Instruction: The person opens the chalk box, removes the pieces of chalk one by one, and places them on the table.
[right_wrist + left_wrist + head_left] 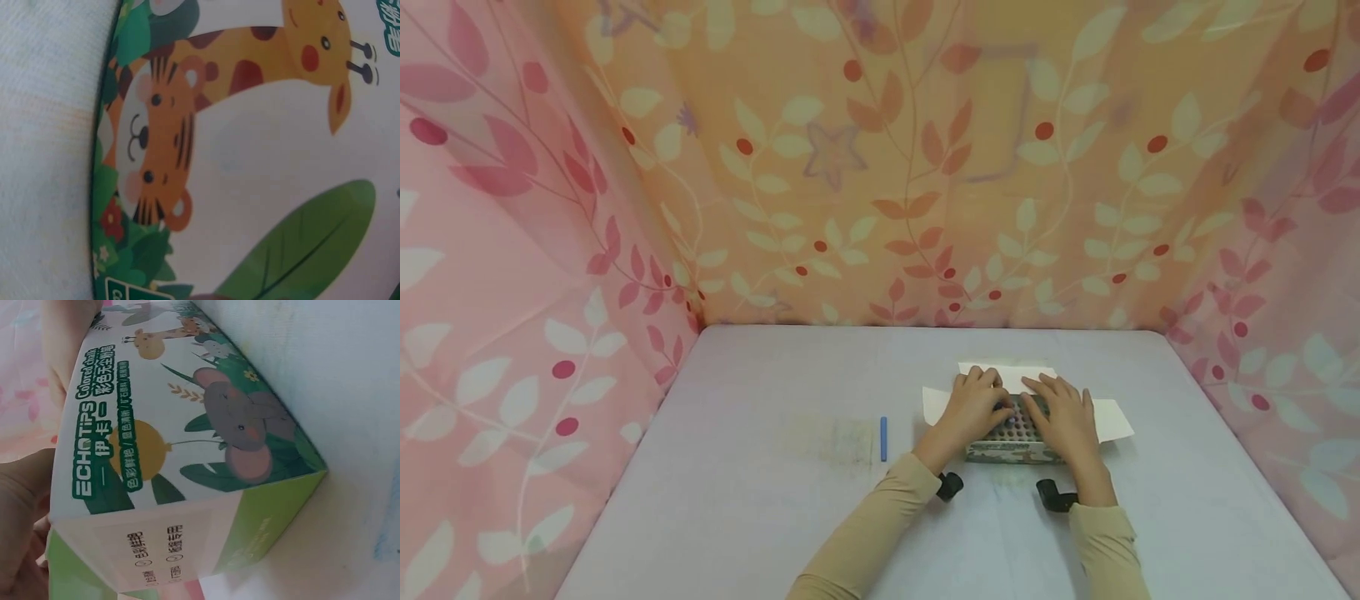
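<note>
A chalk box (1011, 452) printed with cartoon animals stands on the table with its white flaps spread, and the ends of many chalk sticks (1021, 431) show in rows inside. My left hand (973, 410) reaches over its left side, thumb and forefinger pinching a bluish-purple chalk stick (1012, 417) at the rows; only its end shows. Across the right part of the box lies my right hand (1067, 418), fingers spread. In the left wrist view the box (187, 425) shows "Colored chalk" lettering, with part of a hand (25, 500) beside it. The right wrist view shows mostly the box's printed side (250, 150).
A blue chalk stick (883, 439) lies on the white table (737, 500) left of the box, beside a smudged patch. Black wrist camera mounts (1057, 497) hang under both wrists. Patterned curtains (880, 167) enclose the table at the back and sides.
</note>
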### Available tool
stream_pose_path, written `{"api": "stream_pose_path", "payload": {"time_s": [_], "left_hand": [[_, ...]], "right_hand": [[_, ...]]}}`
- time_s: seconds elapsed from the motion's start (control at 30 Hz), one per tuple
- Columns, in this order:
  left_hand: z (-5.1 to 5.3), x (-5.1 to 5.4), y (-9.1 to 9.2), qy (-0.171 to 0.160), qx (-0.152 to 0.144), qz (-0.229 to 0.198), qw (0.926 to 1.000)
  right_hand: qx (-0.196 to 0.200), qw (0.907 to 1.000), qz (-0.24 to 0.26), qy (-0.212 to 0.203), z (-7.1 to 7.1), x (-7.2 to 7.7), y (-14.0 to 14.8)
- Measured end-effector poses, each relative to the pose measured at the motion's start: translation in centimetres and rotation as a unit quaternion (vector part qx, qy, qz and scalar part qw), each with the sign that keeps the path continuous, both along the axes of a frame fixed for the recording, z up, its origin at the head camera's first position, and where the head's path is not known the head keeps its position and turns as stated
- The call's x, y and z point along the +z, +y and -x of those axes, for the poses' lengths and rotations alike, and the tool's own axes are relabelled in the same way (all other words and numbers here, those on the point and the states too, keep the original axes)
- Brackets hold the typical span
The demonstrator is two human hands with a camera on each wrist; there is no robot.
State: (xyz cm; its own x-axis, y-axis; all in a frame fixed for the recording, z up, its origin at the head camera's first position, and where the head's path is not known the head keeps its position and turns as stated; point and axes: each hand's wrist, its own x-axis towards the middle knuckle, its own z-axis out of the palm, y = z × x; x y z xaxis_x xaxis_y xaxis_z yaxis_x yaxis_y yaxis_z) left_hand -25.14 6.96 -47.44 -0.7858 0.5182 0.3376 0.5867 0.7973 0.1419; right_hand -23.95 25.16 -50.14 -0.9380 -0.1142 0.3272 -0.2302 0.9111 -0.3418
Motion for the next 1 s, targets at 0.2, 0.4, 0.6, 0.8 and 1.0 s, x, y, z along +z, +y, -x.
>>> {"api": "stream_pose_path", "payload": {"time_s": [0.2,0.4,0.6,0.8,1.0], "left_hand": [[0.1,0.3,-0.1,0.044,0.002,-0.034,0.9984],[0.0,0.7,-0.2,0.065,0.010,-0.043,0.9969],[-0.3,1.3,-0.4,0.070,0.011,-0.075,0.9947],[-0.6,2.1,-0.9,0.067,0.012,-0.113,0.9913],[-0.7,2.2,-1.3,0.078,0.006,-0.132,0.9882]], "right_hand": [[-0.002,1.0000,0.000,0.000,0.0,0.0,0.0],[-0.004,1.0000,0.002,-0.008,0.0,0.2,0.0],[-0.003,0.9999,0.001,-0.013,-0.2,0.3,-0.1],[0.011,0.9999,0.011,0.006,-0.1,0.3,0.1],[0.056,0.9976,0.038,0.011,-0.1,0.4,0.7]]}}
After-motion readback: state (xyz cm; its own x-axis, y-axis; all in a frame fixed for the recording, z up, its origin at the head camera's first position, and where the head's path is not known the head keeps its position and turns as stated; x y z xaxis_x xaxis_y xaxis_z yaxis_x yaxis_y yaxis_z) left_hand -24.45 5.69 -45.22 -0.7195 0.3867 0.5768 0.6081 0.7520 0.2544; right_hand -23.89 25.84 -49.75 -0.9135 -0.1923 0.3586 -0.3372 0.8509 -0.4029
